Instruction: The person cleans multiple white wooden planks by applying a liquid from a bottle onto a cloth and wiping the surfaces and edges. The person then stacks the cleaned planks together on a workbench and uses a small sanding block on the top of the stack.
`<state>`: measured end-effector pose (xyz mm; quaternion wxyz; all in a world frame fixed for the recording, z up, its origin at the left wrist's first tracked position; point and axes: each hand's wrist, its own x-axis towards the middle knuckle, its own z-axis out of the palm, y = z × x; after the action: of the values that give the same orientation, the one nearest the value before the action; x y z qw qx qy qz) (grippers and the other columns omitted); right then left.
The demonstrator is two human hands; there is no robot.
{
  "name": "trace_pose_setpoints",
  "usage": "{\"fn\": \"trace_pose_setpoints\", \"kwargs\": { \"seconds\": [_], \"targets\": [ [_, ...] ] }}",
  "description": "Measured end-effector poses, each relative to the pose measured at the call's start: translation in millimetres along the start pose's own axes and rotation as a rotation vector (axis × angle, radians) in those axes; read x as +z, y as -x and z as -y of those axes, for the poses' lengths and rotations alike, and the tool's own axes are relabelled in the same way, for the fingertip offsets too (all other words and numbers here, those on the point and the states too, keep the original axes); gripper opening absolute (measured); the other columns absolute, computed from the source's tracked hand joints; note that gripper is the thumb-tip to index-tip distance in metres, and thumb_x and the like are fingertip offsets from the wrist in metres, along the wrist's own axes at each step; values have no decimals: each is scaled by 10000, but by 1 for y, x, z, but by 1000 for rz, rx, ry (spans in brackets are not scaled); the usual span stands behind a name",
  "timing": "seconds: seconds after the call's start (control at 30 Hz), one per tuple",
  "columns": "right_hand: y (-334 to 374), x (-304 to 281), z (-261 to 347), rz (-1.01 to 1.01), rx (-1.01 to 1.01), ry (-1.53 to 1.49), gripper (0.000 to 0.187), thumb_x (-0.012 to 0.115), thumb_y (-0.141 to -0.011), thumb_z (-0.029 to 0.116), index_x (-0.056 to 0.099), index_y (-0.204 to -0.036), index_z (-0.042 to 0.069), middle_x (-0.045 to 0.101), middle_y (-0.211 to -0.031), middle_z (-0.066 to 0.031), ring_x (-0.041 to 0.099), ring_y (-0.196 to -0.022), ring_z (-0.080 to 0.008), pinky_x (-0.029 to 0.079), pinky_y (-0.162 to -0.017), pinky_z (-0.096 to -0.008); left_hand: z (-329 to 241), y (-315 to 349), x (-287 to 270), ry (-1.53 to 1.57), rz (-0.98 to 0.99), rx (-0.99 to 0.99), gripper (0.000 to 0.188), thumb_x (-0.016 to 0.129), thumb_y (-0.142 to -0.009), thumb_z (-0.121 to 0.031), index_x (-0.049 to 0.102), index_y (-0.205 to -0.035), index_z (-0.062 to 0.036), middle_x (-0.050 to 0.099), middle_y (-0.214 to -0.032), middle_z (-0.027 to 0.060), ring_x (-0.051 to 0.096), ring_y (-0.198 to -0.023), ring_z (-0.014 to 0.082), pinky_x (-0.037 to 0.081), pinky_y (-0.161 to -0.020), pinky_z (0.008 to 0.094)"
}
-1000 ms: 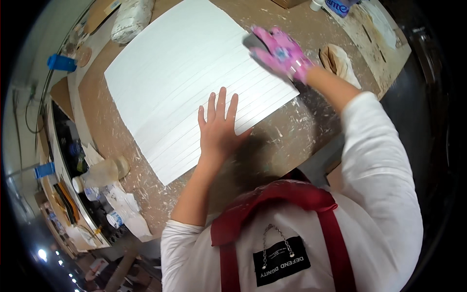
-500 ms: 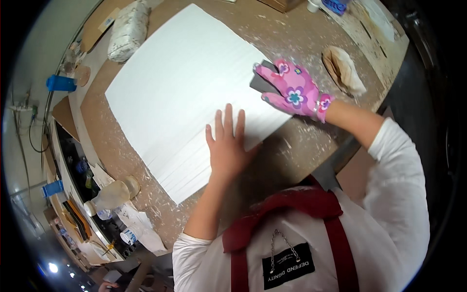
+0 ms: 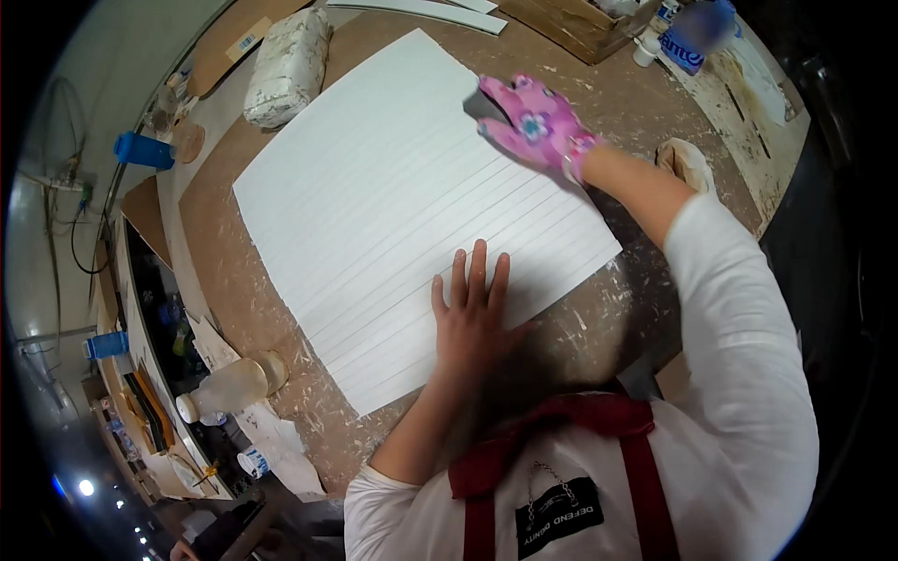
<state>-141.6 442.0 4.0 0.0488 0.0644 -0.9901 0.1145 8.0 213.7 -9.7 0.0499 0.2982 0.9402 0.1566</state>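
Observation:
A large white panel point(image 3: 374, 187) with fine parallel grooves lies flat and slantwise on the brown table. My bare left hand point(image 3: 474, 323) rests on its near part, palm down and fingers spread. My right hand point(image 3: 535, 126) wears a pink flowered glove and grips a grey sanding block point(image 3: 482, 105). The block sits on the panel near its far right edge, partly covered by the gloved fingers.
A white plastic-wrapped bundle point(image 3: 290, 70) lies beyond the panel. White strips point(image 3: 421, 11) and a cardboard box point(image 3: 571, 23) are at the back. A crumpled beige cloth point(image 3: 687, 166) lies to the right, a cloudy plastic bottle point(image 3: 229, 388) to the left. White scraps dot the table point(image 3: 561, 323).
My right hand has moved with the sanding block away from me along the panel's right side. My left hand still lies flat. The whole view has shifted a little.

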Motion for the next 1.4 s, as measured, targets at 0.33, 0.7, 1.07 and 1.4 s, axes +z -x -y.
{"fn": "trace_pose_setpoints", "kwargs": {
  "seconds": [0.33, 0.7, 1.07, 1.4],
  "targets": [
    [69, -24, 25, 169, -66, 18, 637, 559, -867, 480, 381, -1389, 162, 502, -1185, -249, 527, -1093, -412, 433, -950, -512, 116, -116, -15, -166, -304, -202, 679, 567, -875, -465, 393, -1415, -91, 268, -1509, 189, 257, -1385, 358, 187, -1085, 591],
    [-2, -9, 32, 195, 44, 114, 638, 497, -908, 480, 349, -1413, 120, 496, -1226, -292, 509, -1166, -417, 419, -997, -487, 130, -120, -10, -122, -258, -215, 669, 494, -914, -491, 370, -1431, -85, 241, -1524, 188, 237, -1393, 373, 167, -1096, 585],
    [-44, -2, 41, 186, 32, 143, 583, 459, -935, 468, 349, -1407, 142, 533, -1142, -258, 575, -1064, -391, 469, -934, -453, 132, -116, -10, -97, -256, -209, 676, 507, -912, -492, 372, -1428, -78, 252, -1517, 192, 245, -1391, 374, 162, -1095, 595],
    [-138, 27, -6, -51, 143, -56, 438, 502, -868, 382, 507, -1176, 70, 608, -1038, -251, 601, -1002, -386, 499, -824, -445, 120, -129, -11, -138, -222, -163, 681, 543, -895, -464, 358, -1439, -99, 269, -1512, 181, 247, -1392, 358, 183, -1094, 583]
  ]
}}
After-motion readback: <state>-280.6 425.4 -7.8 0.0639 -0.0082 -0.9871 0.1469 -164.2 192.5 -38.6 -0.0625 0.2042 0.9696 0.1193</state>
